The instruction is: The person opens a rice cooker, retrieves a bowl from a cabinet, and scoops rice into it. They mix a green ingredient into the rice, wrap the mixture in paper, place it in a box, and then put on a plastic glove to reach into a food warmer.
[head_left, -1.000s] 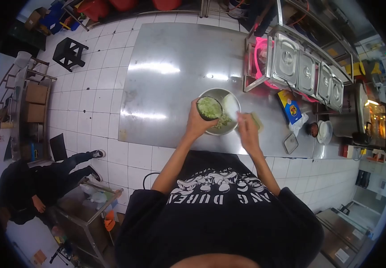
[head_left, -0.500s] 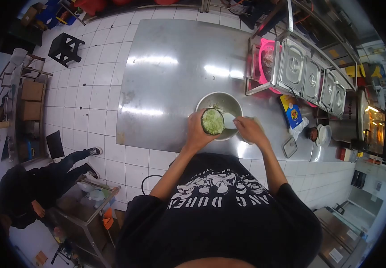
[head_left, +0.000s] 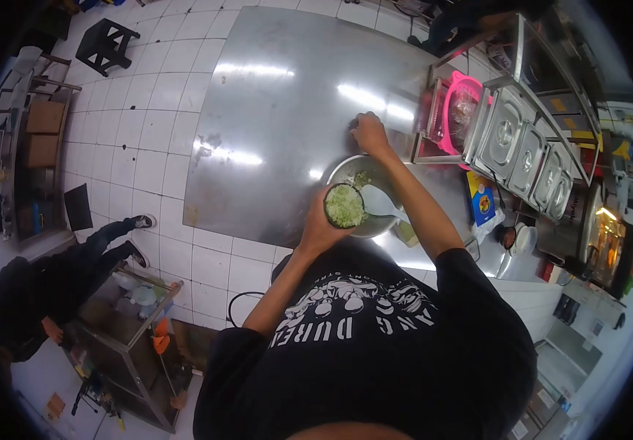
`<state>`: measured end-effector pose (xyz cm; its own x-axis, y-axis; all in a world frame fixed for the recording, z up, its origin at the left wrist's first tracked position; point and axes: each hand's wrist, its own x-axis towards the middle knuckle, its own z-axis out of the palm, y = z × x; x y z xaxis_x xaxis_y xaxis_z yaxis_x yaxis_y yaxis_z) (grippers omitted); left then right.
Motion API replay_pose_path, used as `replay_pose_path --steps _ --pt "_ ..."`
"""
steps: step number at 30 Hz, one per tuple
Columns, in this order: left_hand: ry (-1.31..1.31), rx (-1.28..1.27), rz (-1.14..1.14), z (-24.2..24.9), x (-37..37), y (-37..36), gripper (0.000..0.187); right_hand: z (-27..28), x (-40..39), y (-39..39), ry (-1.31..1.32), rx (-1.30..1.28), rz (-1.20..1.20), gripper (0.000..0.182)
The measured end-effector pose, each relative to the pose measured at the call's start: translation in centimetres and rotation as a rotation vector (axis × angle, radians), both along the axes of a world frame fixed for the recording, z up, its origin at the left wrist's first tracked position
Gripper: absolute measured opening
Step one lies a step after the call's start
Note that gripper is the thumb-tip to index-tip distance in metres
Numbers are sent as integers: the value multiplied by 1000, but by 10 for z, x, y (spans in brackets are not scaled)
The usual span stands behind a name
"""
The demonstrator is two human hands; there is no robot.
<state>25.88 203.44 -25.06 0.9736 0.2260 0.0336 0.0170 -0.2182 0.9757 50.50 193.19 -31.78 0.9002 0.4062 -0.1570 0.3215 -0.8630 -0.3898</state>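
My left hand is wrapped round a dark-rimmed round container filled with finely chopped pale green bits, held over the near left rim of a metal mixing bowl. Inside the bowl are some green bits. A white rice paddle rests in the bowl, its handle over the right rim. Beyond the bowl, my right hand is down at the steel tabletop, fingers closed, with something small and dark at the fingertips that I cannot make out.
The steel table carries a rack of lidded metal pans, a pink basket and a blue-yellow packet on the right. A pale green item lies beside the bowl. A person is at lower left, near a metal cart.
My right hand has let go of the white paddle and moved forward past the bowl to the tabletop. The left hand still holds the container over the bowl. The view has shifted slightly.
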Motion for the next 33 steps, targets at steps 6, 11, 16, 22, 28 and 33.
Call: replay_pose_path --steps 6,11,16,22,28,33 --pt "14 -9 -35 -8 0 1 96 24 -7 6 43 167 204 19" --pt "30 -26 -60 -10 1 2 94 14 10 -3 34 68 449 20" --pt "8 -42 -45 -8 -1 4 95 26 22 -30 103 155 218 21" --pt "-35 -58 58 -11 -9 6 96 128 -69 -65 261 574 -104 21" --pt "-106 153 51 -3 -3 5 96 101 -141 -86 223 202 -26 19" --pt "-72 88 51 -3 -4 -3 96 115 -159 -93 161 512 -144 22"
